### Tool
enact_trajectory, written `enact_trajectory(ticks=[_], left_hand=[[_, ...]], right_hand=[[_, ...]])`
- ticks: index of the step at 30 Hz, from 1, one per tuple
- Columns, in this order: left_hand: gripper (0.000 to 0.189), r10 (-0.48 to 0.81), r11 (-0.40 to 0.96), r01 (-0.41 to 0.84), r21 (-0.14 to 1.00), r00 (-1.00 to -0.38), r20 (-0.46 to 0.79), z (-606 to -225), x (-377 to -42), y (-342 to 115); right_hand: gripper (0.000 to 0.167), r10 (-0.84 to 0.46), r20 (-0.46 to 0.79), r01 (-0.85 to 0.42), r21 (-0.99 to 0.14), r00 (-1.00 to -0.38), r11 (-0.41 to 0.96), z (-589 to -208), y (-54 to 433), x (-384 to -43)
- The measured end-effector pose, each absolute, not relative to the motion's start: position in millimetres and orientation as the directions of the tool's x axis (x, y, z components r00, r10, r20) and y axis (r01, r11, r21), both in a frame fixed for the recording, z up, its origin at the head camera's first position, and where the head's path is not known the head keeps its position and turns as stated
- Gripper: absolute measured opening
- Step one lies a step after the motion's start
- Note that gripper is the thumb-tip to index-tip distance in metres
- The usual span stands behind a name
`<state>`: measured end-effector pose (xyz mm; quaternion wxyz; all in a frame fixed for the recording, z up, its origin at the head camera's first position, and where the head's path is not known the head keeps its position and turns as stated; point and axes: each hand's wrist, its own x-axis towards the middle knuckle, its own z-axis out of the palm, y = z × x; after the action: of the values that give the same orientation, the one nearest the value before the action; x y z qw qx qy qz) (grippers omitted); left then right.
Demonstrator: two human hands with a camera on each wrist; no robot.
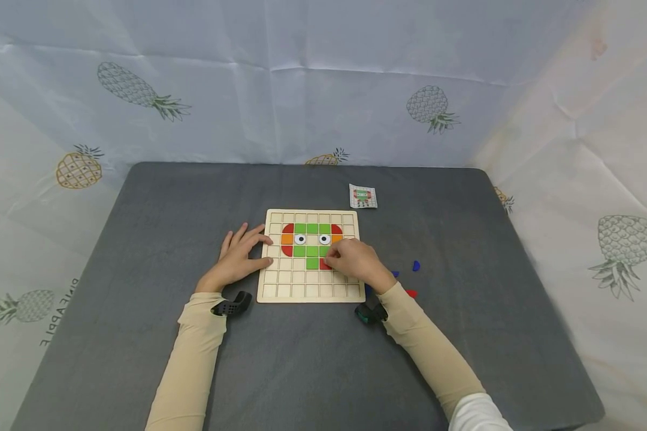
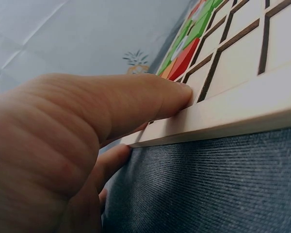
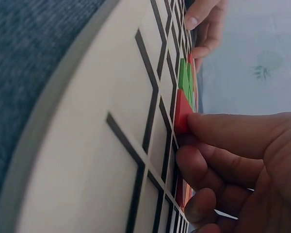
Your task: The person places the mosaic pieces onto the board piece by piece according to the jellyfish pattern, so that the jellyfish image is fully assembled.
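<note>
A pale wooden grid board lies flat on the table, with green, red and orange tiles and two eye tiles set in its upper rows. My left hand rests at its left edge, fingers spread; in the left wrist view the thumb presses on the rim. With thumb and fingers my right hand pinches a red tile low on the board, beside a green tile. The right fingers partly hide that tile and the squares to its right.
Behind the board's right corner lies a small pattern card. Right of the board are a blue half-round piece, a red piece and other blue bits, partly covered by the right wrist. Pineapple-printed cloth hangs behind the grey table.
</note>
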<state>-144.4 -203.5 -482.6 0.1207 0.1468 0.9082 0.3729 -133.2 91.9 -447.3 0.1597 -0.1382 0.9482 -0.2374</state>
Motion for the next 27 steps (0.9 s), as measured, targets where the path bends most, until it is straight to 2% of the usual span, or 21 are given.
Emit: enact_trajectory(ticks=[10, 14, 21, 27], left_hand=[[0.036, 0.356, 0.683, 0.177, 0.709, -0.928, -0.111, -482, -145, -203], [0.036, 0.357, 0.679, 0.177, 0.712, -0.928, -0.110, -482, -145, -203], [0.035, 0.362, 0.679, 0.180, 0.712, -0.926, -0.110, -482, -145, -202], [0.035, 0.359, 0.679, 0.175, 0.713, -0.926, -0.115, -482, -145, -203]], right_hand=[[0.015, -0.322, -0.208, -0.195, -0.468, -0.924, 0.862, -447, 91, -130], [0.017, -0.350, -0.176, -0.215, -0.521, -0.920, 0.826, -444, 96, -129], [0.014, -0.432, -0.075, -0.269, -0.682, -0.899, 0.680, -427, 124, -121], [0.021, -0.426, -0.044, -0.276, -0.700, -0.904, 0.659, -411, 159, -106]])
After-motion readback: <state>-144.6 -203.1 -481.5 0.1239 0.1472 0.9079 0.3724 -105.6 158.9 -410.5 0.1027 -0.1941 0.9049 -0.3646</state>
